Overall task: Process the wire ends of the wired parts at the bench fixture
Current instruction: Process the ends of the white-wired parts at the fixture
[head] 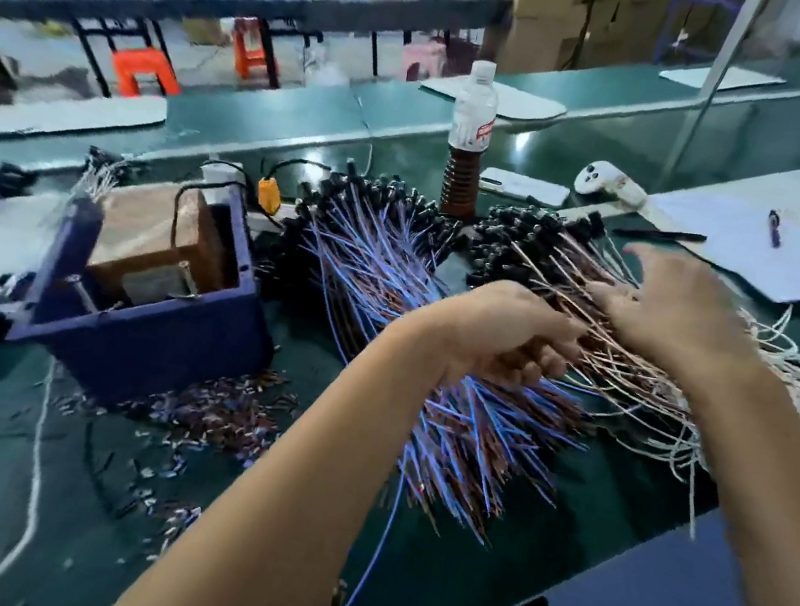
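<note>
Bright, heavy motion blur; edges perhaps warped.

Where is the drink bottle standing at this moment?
In the head view the drink bottle stands upright at the far middle of the green bench, just behind the two wire piles, left of the white phone.

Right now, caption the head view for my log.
Both hands, left hand and right hand, sort pale-wired parts beside blue bench fixture.

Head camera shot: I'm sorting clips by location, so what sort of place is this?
Most likely a factory assembly bench: heaps of wired parts on a green bench, a blue fixture with wire scraps beside it, and cardboard boxes behind.
</note>
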A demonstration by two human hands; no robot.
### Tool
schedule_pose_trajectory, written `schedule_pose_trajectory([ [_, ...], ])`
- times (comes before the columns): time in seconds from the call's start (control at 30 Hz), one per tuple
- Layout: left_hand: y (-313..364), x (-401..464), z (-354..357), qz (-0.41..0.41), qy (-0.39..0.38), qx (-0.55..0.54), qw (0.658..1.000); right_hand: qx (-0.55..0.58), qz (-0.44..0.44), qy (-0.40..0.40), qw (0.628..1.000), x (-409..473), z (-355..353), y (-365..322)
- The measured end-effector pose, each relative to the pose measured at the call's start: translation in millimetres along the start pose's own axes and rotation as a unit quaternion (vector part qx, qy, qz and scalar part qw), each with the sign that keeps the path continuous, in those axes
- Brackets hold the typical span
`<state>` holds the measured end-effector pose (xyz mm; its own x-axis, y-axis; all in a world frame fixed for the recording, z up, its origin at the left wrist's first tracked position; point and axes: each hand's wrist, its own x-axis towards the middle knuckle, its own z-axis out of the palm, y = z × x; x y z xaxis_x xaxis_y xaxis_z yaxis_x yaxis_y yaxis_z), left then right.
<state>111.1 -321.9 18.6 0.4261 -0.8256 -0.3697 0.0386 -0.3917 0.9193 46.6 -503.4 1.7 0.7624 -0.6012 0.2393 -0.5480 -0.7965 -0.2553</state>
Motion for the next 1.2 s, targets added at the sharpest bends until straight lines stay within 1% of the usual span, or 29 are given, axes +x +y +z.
schedule_pose_trajectory([
  [0.07,-15.2,-36.8,-21.1,0.009,-0.029,0.067,0.997,0.085,-0.062,0.062,0.993,-19.4,-4.6,-41.1],
  [0.1,-22.7,-54.3,-30.7,0.006,-0.04,0.102,0.994,0.116,-0.093,0.071,0.986,-32.6,-6.5,-62.8],
  [0.13,-34.0,-75.8,-44.3,-0.005,-0.038,0.133,0.99,0.137,-0.132,0.06,0.98,-46.8,-5.1,-91.6],
  [0.17,-43.5,-93.0,-55.9,-0.023,-0.034,0.163,0.986,0.144,-0.166,0.031,0.975,-60.9,-4.3,-115.5],
  [0.23,-64.5,-130.0,-82.1,-0.082,0.003,0.22,0.972,0.12,-0.246,-0.062,0.96,-90.0,4.1,-166.3],
  [0.3,-84.6,-170.3,-109.8,-0.15,0.046,0.29,0.944,0.066,-0.323,-0.155,0.931,-119.4,17.8,-214.9],
  [0.33,-92.7,-189.4,-121.8,-0.182,0.063,0.318,0.928,0.052,-0.349,-0.188,0.917,-132.2,25.2,-236.0],
  [0.4,-110.2,-230.4,-144.0,-0.244,0.113,0.324,0.907,0.05,-0.392,-0.229,0.889,-157.5,41.6,-279.3],
  [0.47,-125.8,-265.2,-161.9,-0.288,0.182,0.323,0.883,0.064,-0.43,-0.254,0.864,-180.6,58.4,-318.0],
  [0.5,-131.8,-278.4,-169.2,-0.302,0.226,0.327,0.866,0.073,-0.438,-0.258,0.858,-190.1,67.1,-335.1],
  [0.57,-143.6,-299.9,-181.3,-0.314,0.333,0.323,0.828,0.111,-0.429,-0.25,0.861,-208.4,83.5,-367.8],
  [0.63,-153.4,-312.3,-191.9,-0.309,0.438,0.329,0.777,0.165,-0.409,-0.221,0.87,-221.8,97.8,-396.4],
  [0.67,-157.2,-315.3,-196.9,-0.309,0.478,0.332,0.752,0.201,-0.394,-0.216,0.871,-226.6,104.2,-408.0],
  [0.73,-162.6,-318.3,-207.4,-0.309,0.536,0.333,0.712,0.262,-0.362,-0.231,0.864,-234.3,113.8,-426.4],
  [0.77,-163.8,-318.5,-212.9,-0.308,0.558,0.333,0.695,0.266,-0.352,-0.232,0.867,-237.7,118.1,-431.3],
  [0.8,-166.4,-318.1,-220.0,-0.307,0.578,0.331,0.68,0.249,-0.353,-0.211,0.877,-240.2,124.6,-434.4],
  [0.83,-169.1,-317.3,-227.2,-0.308,0.594,0.329,0.666,0.219,-0.364,-0.171,0.889,-242.6,131.2,-434.6],
  [0.87,-172.7,-316.1,-233.9,-0.311,0.604,0.326,0.657,0.193,-0.376,-0.131,0.897,-244.8,136.0,-433.2],
  [0.9,-177.0,-314.3,-240.5,-0.314,0.609,0.322,0.653,0.191,-0.38,-0.1,0.899,-245.8,139.5,-431.2],
  [0.93,-180.2,-312.7,-244.9,-0.315,0.61,0.318,0.654,0.213,-0.379,-0.09,0.896,-246.0,142.5,-429.0],
  [1.07,-184.9,-303.6,-253.7,-0.312,0.596,0.302,0.675,0.347,-0.345,-0.106,0.866,-238.8,148.5,-423.9],
  [1.13,-181.0,-299.6,-253.1,-0.307,0.6,0.308,0.671,0.375,-0.342,-0.101,0.856,-239.2,146.0,-422.5],
  [1.2,-175.5,-297.5,-250.6,-0.31,0.6,0.319,0.665,0.382,-0.342,-0.071,0.856,-240.7,141.8,-420.1],
])
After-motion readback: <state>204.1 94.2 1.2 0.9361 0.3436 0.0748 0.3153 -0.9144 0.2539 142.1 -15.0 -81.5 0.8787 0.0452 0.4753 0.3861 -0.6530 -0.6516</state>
